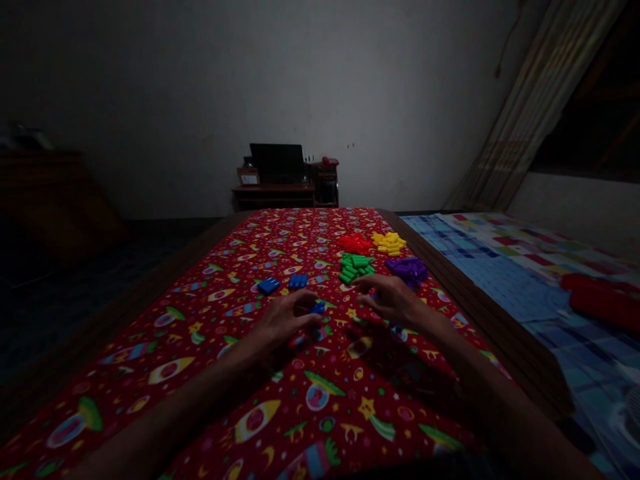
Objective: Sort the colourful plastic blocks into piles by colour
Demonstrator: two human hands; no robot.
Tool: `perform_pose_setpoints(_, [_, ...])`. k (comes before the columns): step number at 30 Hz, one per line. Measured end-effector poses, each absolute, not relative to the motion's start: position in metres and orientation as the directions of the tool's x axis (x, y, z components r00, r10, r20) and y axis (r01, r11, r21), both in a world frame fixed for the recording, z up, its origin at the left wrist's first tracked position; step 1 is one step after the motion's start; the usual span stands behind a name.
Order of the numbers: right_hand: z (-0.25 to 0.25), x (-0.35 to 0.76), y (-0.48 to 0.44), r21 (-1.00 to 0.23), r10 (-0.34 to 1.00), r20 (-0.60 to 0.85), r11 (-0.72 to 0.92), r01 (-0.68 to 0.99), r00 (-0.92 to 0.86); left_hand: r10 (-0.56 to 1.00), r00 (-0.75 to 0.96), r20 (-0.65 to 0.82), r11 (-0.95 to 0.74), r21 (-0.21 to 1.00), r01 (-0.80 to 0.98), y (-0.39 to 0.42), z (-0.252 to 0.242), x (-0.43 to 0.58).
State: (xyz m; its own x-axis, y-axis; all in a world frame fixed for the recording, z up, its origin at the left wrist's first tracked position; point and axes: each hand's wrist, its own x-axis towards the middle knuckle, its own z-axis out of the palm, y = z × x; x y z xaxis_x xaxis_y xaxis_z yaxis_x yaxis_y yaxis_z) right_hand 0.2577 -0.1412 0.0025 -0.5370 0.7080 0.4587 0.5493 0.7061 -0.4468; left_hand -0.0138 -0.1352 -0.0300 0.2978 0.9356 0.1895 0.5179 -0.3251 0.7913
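My left hand (287, 316) is at mid-table, thumb and fingers curled around a small blue plastic piece (318, 308) at their tips. Just beyond it lie two flat blue groups of joined-looking tubes, one on the left (269, 286) and one closer to the middle (299, 281). My right hand (393, 298) hovers over the cloth, fingers apart and bent, with nothing clearly in them. It is nearest to a pile of green tube-like pieces (356, 268) and a purple pile (407, 270). Something dark blue (397, 329) shows partly under my right wrist.
Red pieces (355, 243) and yellow pieces (389, 244) lie in piles farther back. A red patterned cloth (220, 347) covers the long table. Behind it stands a desk with a dark monitor (277, 162). Checked bedding (450, 273) is at the right.
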Motion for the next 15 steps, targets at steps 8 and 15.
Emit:
perform_pose_setpoints(8, [-0.014,0.227,-0.156,-0.103,0.672,0.316,0.726,0.680,-0.669,0.850,0.467,0.242,-0.459,0.776,0.433,-0.145,-0.034,-0.001])
perform_pose_setpoints(15, [0.034,0.298,-0.146,0.113,0.953,0.251,0.147,0.983,-0.171,0.764,0.366,0.532,-0.546,0.228,0.806,-0.097,-0.038,-0.071])
